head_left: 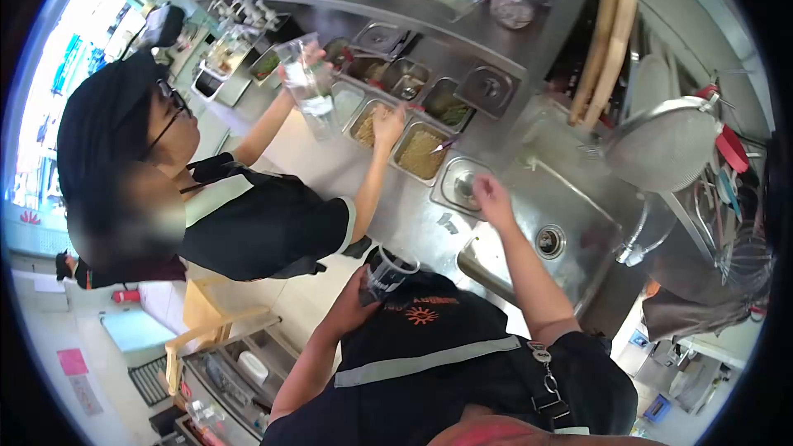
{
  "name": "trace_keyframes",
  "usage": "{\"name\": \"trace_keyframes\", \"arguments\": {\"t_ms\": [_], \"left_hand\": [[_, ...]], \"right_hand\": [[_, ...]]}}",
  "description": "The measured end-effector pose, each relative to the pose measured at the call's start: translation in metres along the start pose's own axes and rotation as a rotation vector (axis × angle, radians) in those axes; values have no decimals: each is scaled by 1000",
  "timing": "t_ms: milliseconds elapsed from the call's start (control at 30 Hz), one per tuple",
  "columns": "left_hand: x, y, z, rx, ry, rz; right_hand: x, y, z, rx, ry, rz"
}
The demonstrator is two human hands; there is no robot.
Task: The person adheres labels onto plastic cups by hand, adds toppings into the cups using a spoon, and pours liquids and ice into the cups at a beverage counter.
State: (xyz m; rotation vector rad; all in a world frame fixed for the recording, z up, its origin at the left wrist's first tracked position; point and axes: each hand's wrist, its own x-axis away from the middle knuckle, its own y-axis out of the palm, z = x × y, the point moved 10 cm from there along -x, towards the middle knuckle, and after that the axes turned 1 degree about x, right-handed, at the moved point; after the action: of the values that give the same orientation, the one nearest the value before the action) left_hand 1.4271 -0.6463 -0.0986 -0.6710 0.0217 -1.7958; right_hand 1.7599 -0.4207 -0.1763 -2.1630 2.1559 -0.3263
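Observation:
My left hand (357, 304) is wrapped round a dark plastic cup (390, 274) with a clear rim and pale print, held close to my apron. My right hand (493, 196) is at the right side of a square steel pan (457, 186) near the sink, its fingers bent together at the shiny centre. Whatever those fingers pinch is hidden. Just beyond it sits a steel pan of tan grains (420, 151) with a spoon handle (444, 145) sticking out. A co-worker holds a tall clear container (310, 95) and reaches with the other hand into a neighbouring pan (361, 128).
A steel sink (578, 235) with a drain lies to my right. Several topping pans and a steel lid (488, 89) line the counter. A large strainer (665, 149) and utensils hang at the right. Wooden rolling-pin-like sticks (607, 41) stand behind. The co-worker is close on my left.

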Motion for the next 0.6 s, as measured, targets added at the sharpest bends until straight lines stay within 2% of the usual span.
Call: {"name": "trace_keyframes", "arguments": {"t_ms": [33,100,200,233,267,300,367,433,500,533,600], "left_hand": [[5,-2,-7,-2,-26,13],[-2,-6,-18,-14,-67,40],[-11,-11,-8,12,-98,53],[-15,-17,-7,41,-94,75],[-18,-20,-35,26,-109,101],[-21,-24,-45,48,-50,126],[-30,-34,-61,21,-81,120],[-37,-51,-71,3,-112,92],[-48,-59,-83,121,-154,122],[-53,-62,-89,144,-205,96],[-73,-74,-92,251,-243,69]], "right_hand": [[-20,15,-11,177,-54,-47],[-67,32,-42,312,-94,-28],[-144,69,-44,462,24,-112],[-165,83,-51,611,14,-90],[-182,92,-52,757,14,-72],[-196,97,-49,744,34,-65],[-222,131,-32,780,38,-206],[-240,152,-4,787,69,-223],[-250,146,7,761,-13,-138],[-245,131,5,764,-30,-18],[-248,127,11,852,80,-44]]}}
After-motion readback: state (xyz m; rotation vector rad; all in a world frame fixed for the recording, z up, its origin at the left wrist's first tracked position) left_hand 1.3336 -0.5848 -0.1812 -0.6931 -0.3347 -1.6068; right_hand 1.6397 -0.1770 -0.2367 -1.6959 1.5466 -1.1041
